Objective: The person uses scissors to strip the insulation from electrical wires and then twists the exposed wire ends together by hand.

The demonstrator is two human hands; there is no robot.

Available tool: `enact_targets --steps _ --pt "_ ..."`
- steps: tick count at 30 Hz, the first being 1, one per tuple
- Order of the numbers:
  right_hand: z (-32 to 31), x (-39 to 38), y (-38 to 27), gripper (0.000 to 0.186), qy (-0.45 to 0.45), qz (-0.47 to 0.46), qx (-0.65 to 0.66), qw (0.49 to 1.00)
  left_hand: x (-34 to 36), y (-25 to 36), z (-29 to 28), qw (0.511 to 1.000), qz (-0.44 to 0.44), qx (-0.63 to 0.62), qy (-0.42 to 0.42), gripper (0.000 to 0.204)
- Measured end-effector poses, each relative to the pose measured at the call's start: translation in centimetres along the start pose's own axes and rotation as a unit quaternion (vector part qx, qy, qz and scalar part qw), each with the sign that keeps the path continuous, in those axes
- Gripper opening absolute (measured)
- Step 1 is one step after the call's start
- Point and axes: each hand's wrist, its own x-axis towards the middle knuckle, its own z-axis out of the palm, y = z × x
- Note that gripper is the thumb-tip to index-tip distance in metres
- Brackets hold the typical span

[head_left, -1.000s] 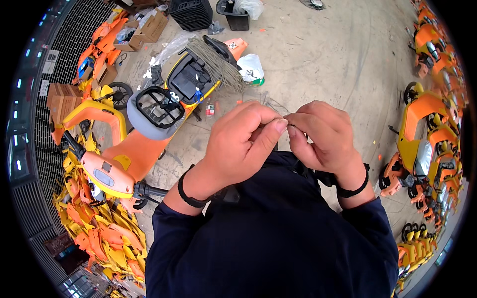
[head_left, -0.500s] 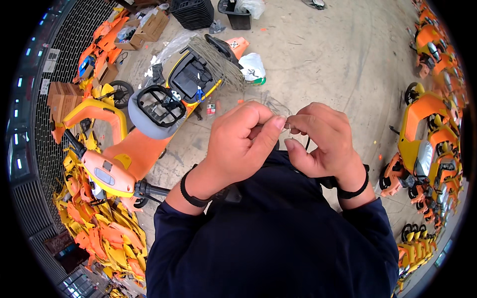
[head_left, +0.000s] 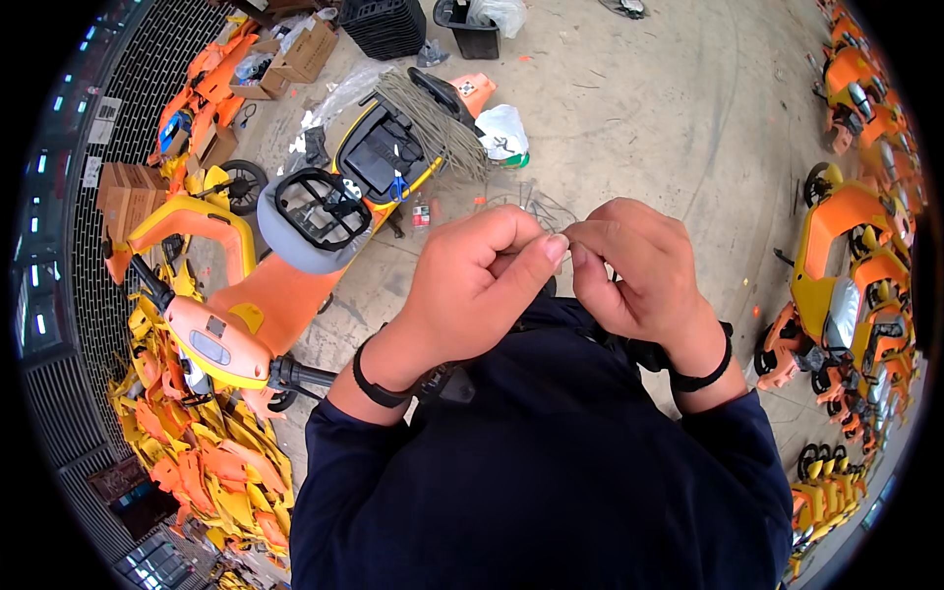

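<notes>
My left hand (head_left: 472,280) is closed, its thumb and bent forefinger pinching a thin wire, mostly hidden by the fingertips. Close against it, my right hand (head_left: 637,270) also pinches, thumb tip to forefinger, at the same thin wire. The fingertips of both hands nearly touch in front of my chest. To the left stands an orange and yellow scooter (head_left: 285,305) with a grey-edged part with a black frame (head_left: 320,216) resting on it. A bundle of thin grey wires (head_left: 438,123) lies over its rear end.
Orange and yellow body panels (head_left: 211,467) are heaped at the lower left. Cardboard boxes (head_left: 303,54), stacked black crates (head_left: 383,28) and a black bin (head_left: 472,39) stand at the back. A white bag (head_left: 503,133) lies on the floor. Scooters (head_left: 836,236) line the right side.
My right thumb has risen to meet the forefinger, closing the gap between them. The thin strand seen earlier between the hands is now mostly covered.
</notes>
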Motion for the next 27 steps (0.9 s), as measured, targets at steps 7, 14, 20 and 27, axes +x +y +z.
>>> enact_targets --steps 7,14,20,27 --pt "-0.9 -0.4 -0.8 0.012 -0.038 0.152 0.242 0.958 0.3 -0.8 -0.3 0.989 0.007 -0.147 -0.032 0.016" --pt "-2.4 -0.1 -1.0 0.018 -0.121 0.346 0.516 0.774 0.4 -1.0 -0.2 0.991 0.126 -0.05 -0.014 0.01" --pt "-1.7 -0.2 -1.6 0.01 -0.088 0.248 0.352 0.898 0.2 -0.9 -0.2 0.987 0.163 -0.007 0.01 0.01" --pt "-0.5 -0.2 -1.8 0.017 0.013 0.057 0.066 0.996 -0.3 -0.9 0.0 0.987 0.16 0.016 0.025 0.011"
